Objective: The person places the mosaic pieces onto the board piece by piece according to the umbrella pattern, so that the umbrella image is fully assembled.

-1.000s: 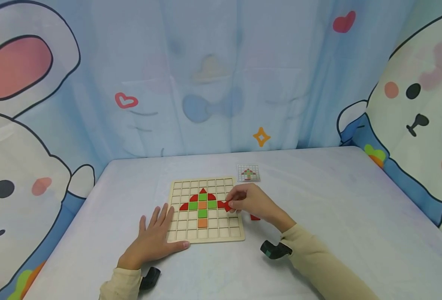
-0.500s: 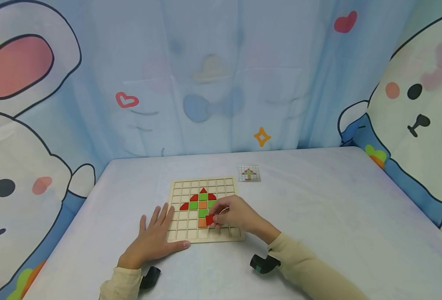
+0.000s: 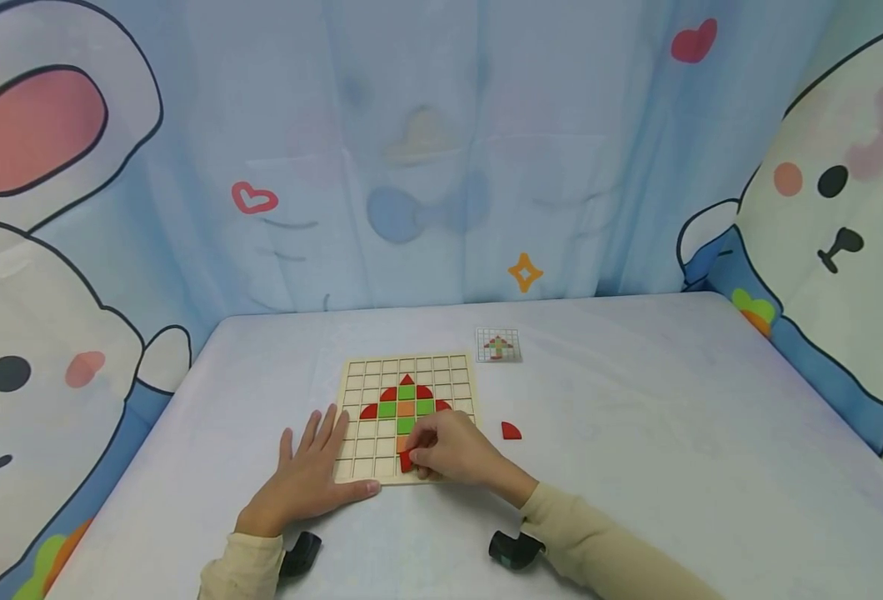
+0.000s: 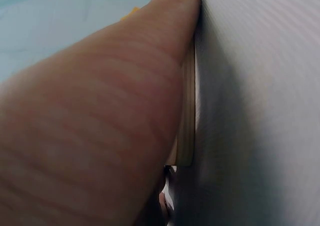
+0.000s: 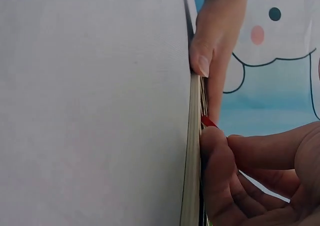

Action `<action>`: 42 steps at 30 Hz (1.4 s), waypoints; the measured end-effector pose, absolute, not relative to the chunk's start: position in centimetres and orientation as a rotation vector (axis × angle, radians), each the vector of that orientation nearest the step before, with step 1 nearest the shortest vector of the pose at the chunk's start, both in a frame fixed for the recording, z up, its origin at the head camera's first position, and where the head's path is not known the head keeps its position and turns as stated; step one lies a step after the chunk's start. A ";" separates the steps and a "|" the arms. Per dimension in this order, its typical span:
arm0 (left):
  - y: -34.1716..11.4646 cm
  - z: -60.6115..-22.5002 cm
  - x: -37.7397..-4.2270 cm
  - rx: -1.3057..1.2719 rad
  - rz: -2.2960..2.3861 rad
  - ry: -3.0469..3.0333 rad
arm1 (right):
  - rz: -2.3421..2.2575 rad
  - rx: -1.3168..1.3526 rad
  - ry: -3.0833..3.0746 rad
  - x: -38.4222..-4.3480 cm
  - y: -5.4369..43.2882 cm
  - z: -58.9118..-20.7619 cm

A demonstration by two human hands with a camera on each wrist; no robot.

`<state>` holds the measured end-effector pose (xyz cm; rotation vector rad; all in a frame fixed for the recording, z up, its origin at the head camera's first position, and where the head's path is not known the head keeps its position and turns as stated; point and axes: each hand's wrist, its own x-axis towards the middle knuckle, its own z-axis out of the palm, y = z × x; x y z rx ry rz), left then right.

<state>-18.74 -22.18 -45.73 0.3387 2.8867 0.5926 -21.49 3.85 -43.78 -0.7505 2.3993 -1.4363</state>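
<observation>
In the head view a wooden grid board (image 3: 362, 471) lies on the table with red, green and orange pieces set in its squares. My left hand (image 3: 302, 479) rests flat along its left side, fingers straight, thumb at the front edge. My right hand (image 3: 456, 450) pinches a small red piece (image 3: 406, 462) between thumb and fingertips, just below the orange square (image 3: 401, 444) low in the column. The fingers partly cover that piece, so its full outline is hidden. The right wrist view shows the red piece (image 5: 208, 121) tilted at the board's surface.
Behind the board's right corner lies a small card (image 3: 497, 345) printed with a coloured grid pattern. A loose red quarter-circle piece (image 3: 511, 431) sits on the white tabletop (image 3: 636, 400) to the right of the board. A patterned blue curtain (image 3: 426, 275) hangs behind the table.
My right hand has carried the red piece from the board's right side leftward and toward the front, below the orange square. The loose quarter-circle is now fully uncovered. My left hand stays put.
</observation>
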 end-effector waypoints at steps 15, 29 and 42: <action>-22.2 -45.8 -18.9 0.343 0.583 2.887 | -1.247 -0.907 2.616 -21.2 3.4 -44.2; -22.0 -45.4 -18.6 0.342 0.601 2.883 | -1.228 -0.999 2.630 -21.4 3.4 -44.7; -22.0 -45.6 -18.7 0.339 0.617 2.878 | -1.173 -0.953 2.599 -23.4 7.9 -41.4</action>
